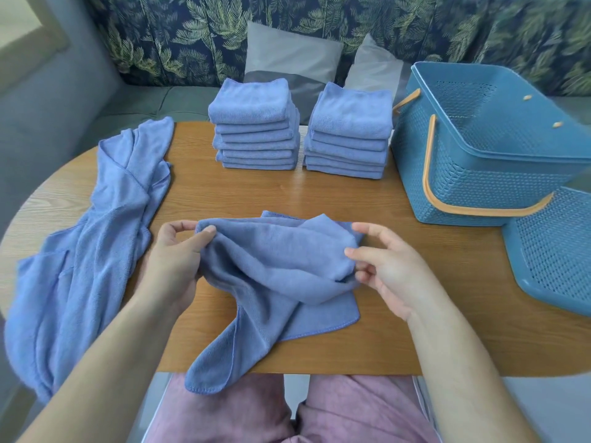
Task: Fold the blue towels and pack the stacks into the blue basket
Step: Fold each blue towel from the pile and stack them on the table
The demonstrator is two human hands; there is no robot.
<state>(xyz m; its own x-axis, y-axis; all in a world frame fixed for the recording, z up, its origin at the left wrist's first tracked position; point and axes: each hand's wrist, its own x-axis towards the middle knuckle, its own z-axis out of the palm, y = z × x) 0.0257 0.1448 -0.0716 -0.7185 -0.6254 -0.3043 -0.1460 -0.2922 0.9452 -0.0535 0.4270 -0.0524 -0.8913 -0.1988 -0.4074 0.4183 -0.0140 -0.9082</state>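
Head cam: L hand (pixel 174 260) and R hand (pixel 388 270) each pinch an end of crumpled blue towel (pixel 278 260), front-centre of bench (pixel 319 196), one corner hanging off edge. Two folded stacks (pixel 256 123) at back, blue basket (pixel 463 174) just right.

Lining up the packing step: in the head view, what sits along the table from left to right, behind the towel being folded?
loose towels → left stack → right stack → basket
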